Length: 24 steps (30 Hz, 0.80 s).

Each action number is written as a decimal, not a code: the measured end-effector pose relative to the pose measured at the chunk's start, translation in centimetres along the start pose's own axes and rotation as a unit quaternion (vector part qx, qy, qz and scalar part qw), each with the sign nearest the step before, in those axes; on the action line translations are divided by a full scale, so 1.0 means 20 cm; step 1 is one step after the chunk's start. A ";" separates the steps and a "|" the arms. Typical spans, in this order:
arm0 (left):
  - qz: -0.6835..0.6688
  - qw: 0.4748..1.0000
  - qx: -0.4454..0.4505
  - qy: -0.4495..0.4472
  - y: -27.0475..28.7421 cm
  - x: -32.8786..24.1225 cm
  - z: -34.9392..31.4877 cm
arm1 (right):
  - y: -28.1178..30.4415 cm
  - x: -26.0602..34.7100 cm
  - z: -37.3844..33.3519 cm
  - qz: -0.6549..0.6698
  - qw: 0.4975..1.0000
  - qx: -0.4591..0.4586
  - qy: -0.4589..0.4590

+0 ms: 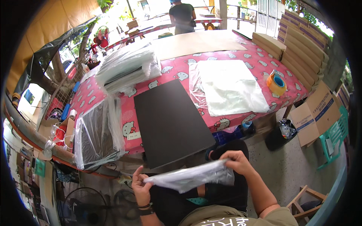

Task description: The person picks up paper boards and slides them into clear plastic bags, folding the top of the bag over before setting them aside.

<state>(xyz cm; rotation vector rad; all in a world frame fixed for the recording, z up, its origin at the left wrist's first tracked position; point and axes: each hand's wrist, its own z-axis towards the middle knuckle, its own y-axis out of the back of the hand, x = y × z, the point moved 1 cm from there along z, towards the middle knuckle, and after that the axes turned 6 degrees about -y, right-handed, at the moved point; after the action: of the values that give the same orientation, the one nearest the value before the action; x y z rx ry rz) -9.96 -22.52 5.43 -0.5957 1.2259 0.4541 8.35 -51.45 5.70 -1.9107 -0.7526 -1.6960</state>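
Fingers of the left hand (141, 189) and right hand (237, 162) pinch opposite ends of a thin translucent plastic sleeve (192, 177), with a matte-black rectangular board (171, 124) beyond them.

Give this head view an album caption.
Left hand and right hand hold clear plastic near a black board on a pink-covered table.

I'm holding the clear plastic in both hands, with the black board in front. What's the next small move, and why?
Probably bring the clear plastic forward to the black board's near edge: the left hand and right hand already hold it stretched between them, and the board's top lies bare, its near end jutting past the table.
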 end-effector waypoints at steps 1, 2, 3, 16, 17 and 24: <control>0.114 0.992 -0.047 -0.022 -0.03 0.04 0.00 | -0.06 0.02 0.05 -0.017 0.991 -0.111 0.074; 0.176 0.980 -0.090 -0.038 -0.06 0.06 0.00 | -0.07 0.06 0.06 0.000 0.989 -0.146 0.024; 0.216 0.967 -0.128 -0.050 -0.09 0.09 0.00 | -0.10 0.06 0.09 -0.026 0.984 -0.175 0.030; 0.301 0.933 -0.140 -0.135 -0.09 0.22 0.06 | -0.14 0.00 0.22 -0.168 0.959 -0.222 0.049; 0.270 0.947 -0.138 -0.107 -0.09 0.21 0.06 | -0.14 -0.02 0.22 -0.181 0.955 -0.229 0.057; -0.002 0.988 -0.152 -0.001 -0.10 0.10 0.06 | -0.16 0.11 0.17 -0.327 0.907 -0.250 0.092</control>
<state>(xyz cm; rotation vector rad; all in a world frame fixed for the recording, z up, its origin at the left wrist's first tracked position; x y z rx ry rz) -7.27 -23.38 4.06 -0.8569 1.1606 0.6453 8.81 -46.54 7.37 -1.8774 -1.0360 -2.6593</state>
